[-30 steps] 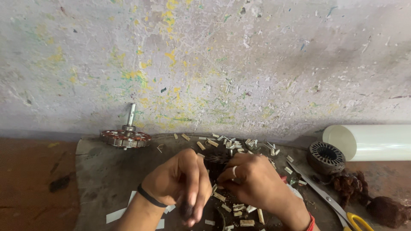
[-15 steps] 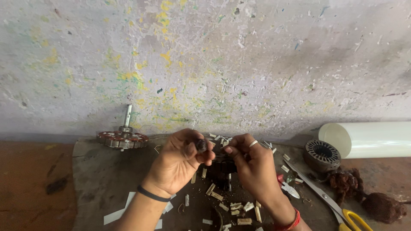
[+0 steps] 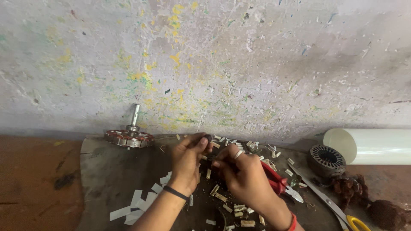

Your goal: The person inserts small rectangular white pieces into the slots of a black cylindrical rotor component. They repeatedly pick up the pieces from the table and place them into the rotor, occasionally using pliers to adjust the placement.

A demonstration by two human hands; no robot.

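My left hand (image 3: 190,160), with a black band at the wrist, is closed around a small dark part held up near the wall. My right hand (image 3: 242,175), wearing a ring and a red wrist thread, touches the same dark part from the right; most of that part is hidden between my fingers. Both hands hover over a dark mat (image 3: 107,179) strewn with several small pale paper slips (image 3: 220,196). Red-handled pliers (image 3: 276,182) lie just right of my right hand.
A round red-and-silver rotor with an upright shaft (image 3: 129,136) stands at the mat's back left. A laminated stator core (image 3: 327,159), a white roll (image 3: 368,146), copper wire tangles (image 3: 351,188) and yellow-handled scissors (image 3: 338,211) lie to the right. White paper strips (image 3: 137,203) lie front left.
Both hands rose from the front of the mat toward the wall, still joined on the small dark part. The view has tilted so that more of the mat shows.
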